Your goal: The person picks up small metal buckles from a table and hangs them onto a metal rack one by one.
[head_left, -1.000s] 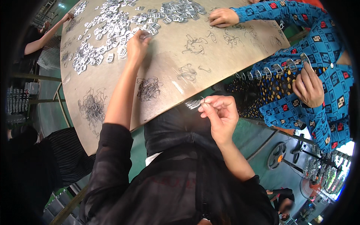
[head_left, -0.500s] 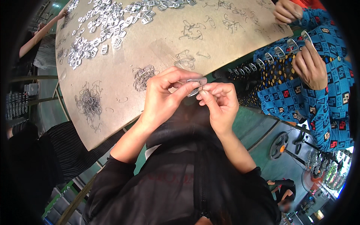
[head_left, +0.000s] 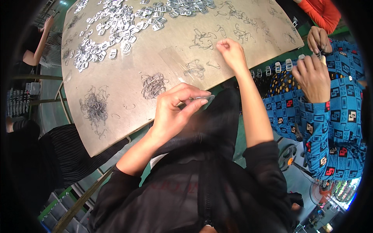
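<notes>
My left hand [head_left: 175, 106], above the near table edge, pinches a small silvery metal buckle [head_left: 210, 98] between thumb and fingers. Most of that buckle hides behind the fingertips. Out over the table, my right hand [head_left: 233, 54] has its fingers curled together. Whether something small sits in them cannot be made out. It is nearest to a loose cluster of thin bent wire pieces [head_left: 203, 39]. Beside my left hand lies a denser heap of wire pieces [head_left: 154, 86]. A smaller wire cluster [head_left: 194, 69] lies between my two hands.
Many silvery buckles [head_left: 126, 35] spread across the far left of the table [head_left: 128, 70]. A dark wire heap [head_left: 94, 105] lies near the left corner. At right, a co-worker's hands [head_left: 312, 79] handle a row of buckles [head_left: 278, 66]. Another person's arm [head_left: 42, 42] is at far left.
My right hand has left the buckle and moved up and out over the table. My left hand keeps its pinch on the buckle. The co-worker's hands have come closer together.
</notes>
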